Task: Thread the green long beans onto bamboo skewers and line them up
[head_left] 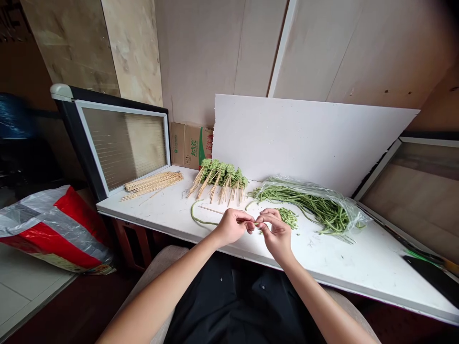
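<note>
A long green bean (194,216) curves over the table's front part and runs into my left hand (234,226), whose fingers are closed round it. My right hand (277,233) pinches the bean's end, its fingertips meeting those of the left. Just behind my right hand is a small pile of cut bean pieces (288,218), partly hidden by that hand. A single thin stick (211,209) lies behind my left hand. Farther back rest several sticks threaded with bean pieces (224,173), stacked with their bare ends toward me.
Bare wooden skewers (154,183) lie bundled at the left. At the right, whole long beans (311,203) spill from a clear plastic bag (344,205). A cardboard box (185,143) and a white board (304,138) stand at the back of the white table (358,267).
</note>
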Available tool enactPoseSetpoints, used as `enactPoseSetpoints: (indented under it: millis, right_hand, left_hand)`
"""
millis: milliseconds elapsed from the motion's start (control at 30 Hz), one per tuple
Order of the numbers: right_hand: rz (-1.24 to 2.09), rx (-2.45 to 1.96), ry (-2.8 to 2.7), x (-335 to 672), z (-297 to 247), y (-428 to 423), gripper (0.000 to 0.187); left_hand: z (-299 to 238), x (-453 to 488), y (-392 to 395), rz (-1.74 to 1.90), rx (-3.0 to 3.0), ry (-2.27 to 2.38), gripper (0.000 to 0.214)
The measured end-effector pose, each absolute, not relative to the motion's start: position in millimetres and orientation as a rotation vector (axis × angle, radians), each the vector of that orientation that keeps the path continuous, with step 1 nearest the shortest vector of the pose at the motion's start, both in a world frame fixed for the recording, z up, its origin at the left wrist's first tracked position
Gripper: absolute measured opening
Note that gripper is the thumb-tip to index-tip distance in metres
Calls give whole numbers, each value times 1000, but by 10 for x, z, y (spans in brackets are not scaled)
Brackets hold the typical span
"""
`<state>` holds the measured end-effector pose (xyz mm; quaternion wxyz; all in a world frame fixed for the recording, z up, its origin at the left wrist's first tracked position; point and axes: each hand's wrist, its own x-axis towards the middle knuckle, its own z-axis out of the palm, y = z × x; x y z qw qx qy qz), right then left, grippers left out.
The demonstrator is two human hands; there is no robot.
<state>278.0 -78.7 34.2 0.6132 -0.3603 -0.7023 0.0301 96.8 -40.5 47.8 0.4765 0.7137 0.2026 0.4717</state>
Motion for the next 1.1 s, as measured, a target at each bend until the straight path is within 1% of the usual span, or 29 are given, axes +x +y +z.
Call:
enactPoseSetpoints:
  millis: [100, 167, 233, 267, 333, 433, 500, 533, 567, 700, 733, 800, 900, 1000, 1100]
  right_hand:
    - [94, -843, -1596, 2828, 315, -746, 19]
    - [24, -849, -1664, 2901, 339, -734, 16]
    - [-181, -844, -1803, 2999, 381, -720, 14]
    - [-328, -810, -1861, 3048, 402, -708, 16]
    - [-544, -750, -1978, 3126, 431, -674, 27]
    - [-724, -705, -2024, 3167, 438, -626, 34]
    - [-770, -702, -2031, 3153, 432, -608, 32]
    - [-778, -706, -2026, 3141, 430, -602, 30]
    - [-781, -711, -2018, 3126, 430, -597, 29]
    - [-765, -721, -1996, 3066, 440, -590, 29]
    - [-754, -723, -1994, 3056, 442, -593, 30]
    - [-754, -724, -1984, 3053, 450, -607, 31]
    - [-866, -714, -1996, 3091, 473, -637, 37]
    - [-962, -708, -2018, 3132, 501, -662, 42]
    - [-863, -698, -2008, 3101, 506, -683, 40]
  left_hand:
    - [447, 1020, -392, 1165, 1685, 504, 13]
    - [428, 1047, -374, 1159, 1625, 564, 14]
    - [415, 1053, -345, 1118, 1612, 628, 19]
    - [411, 1047, -326, 1097, 1614, 644, 21]
    - [405, 1021, -282, 1056, 1610, 664, 25]
    - [405, 967, -223, 987, 1635, 689, 39]
    - [421, 934, -203, 959, 1664, 713, 46]
    - [435, 919, -201, 951, 1698, 726, 47]
    - [454, 906, -203, 952, 1754, 743, 44]
    - [517, 877, -253, 967, 2103, 851, 17]
    - [520, 881, -272, 971, 2193, 869, 13]
    - [506, 900, -310, 970, 2374, 886, 16]
    - [462, 943, -352, 978, 2527, 890, 24]
    - [426, 978, -360, 1033, 2458, 845, 21]
    - [390, 1006, -336, 1092, 2327, 765, 16]
